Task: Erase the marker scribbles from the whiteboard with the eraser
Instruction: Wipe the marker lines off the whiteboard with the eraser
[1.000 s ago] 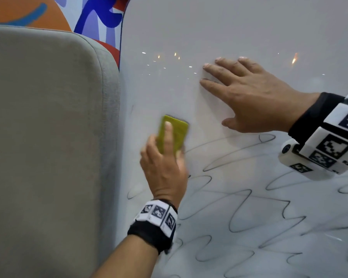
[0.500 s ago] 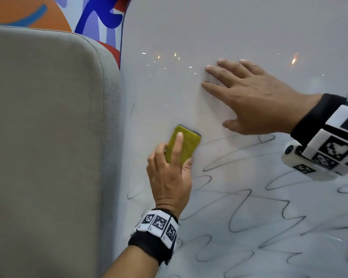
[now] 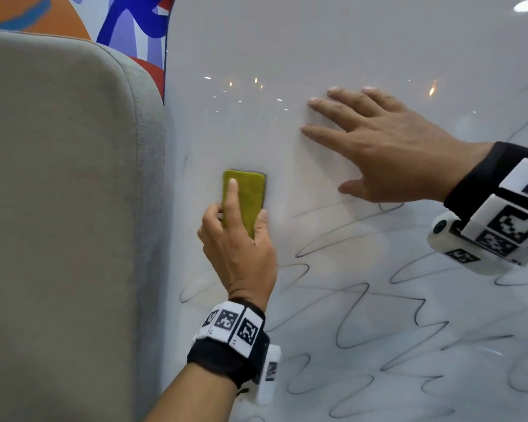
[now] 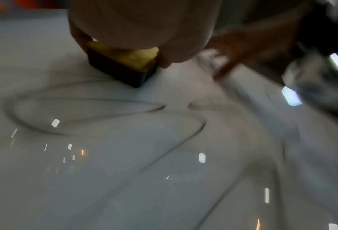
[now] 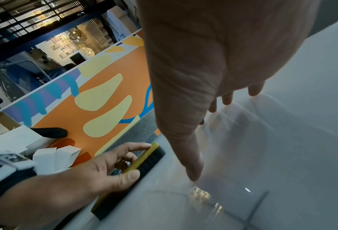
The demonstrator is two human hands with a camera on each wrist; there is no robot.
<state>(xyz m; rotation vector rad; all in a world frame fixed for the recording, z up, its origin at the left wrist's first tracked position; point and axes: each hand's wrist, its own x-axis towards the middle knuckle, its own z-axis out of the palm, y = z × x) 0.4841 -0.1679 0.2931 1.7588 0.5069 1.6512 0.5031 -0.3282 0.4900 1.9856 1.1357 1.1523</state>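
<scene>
A yellow-backed eraser with a dark felt base lies flat against the whiteboard near its left edge. My left hand grips it, forefinger laid along its back and thumb on its right side. The left wrist view shows the eraser under my palm; the right wrist view shows the eraser from the side. Black marker scribbles loop across the lower board. My right hand rests flat on the board above them, fingers spread.
A grey padded panel stands right against the board's left edge. Behind it is a colourful mural wall. In the right wrist view, white boxes lie by the orange wall.
My left hand swept the eraser down and to the right, then back up and to the left near the board's edge. The right hand has stayed put.
</scene>
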